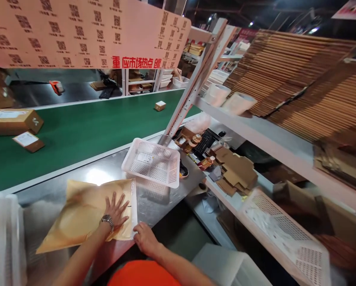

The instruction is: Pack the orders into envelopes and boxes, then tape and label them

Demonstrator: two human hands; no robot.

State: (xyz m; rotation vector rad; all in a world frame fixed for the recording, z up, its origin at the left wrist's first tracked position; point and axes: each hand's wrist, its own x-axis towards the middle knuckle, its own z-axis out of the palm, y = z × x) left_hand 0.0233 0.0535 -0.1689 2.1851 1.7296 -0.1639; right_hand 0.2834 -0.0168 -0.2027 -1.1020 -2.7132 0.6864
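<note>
A yellow padded mailer lies flat on the steel worktable. My left hand, with a wristwatch, presses flat on the mailer's right part, fingers spread. My right hand is at the mailer's near right corner, by its white adhesive strip. The fingers are curled at that edge; what they pinch is too small to make out.
A white perforated basket sits upside down just beyond the mailer. A green conveyor belt carries cardboard parcels at left. White baskets stand at the left edge, another at right. Shelves at right hold flattened cartons and tape rolls.
</note>
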